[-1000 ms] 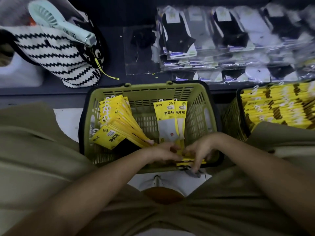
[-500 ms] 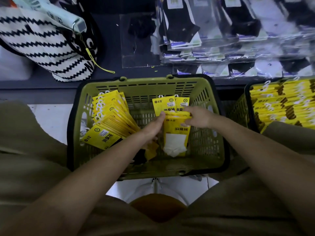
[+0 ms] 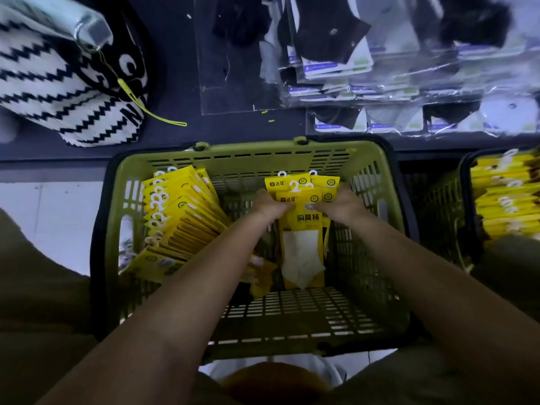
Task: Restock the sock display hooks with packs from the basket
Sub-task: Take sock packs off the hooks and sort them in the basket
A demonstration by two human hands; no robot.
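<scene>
**Squaring up packs before they leave the basket**

Left grip (image 3: 268, 207) and right grip (image 3: 340, 206) each pinch a top corner of a few yellow packs (image 3: 302, 220), which stand upright mid-basket (image 3: 251, 159) toward 12 o'clock. I'd line up the white hooks (image 3: 292, 187) first so they slide on together. Around it: bag (image 3: 58, 92) at 10, fanned stack (image 3: 175, 211) at 9 in the basket, hung socks (image 3: 333, 39) at 1, second basket (image 3: 438, 206) at 3. Lift path looks free to me.
</scene>
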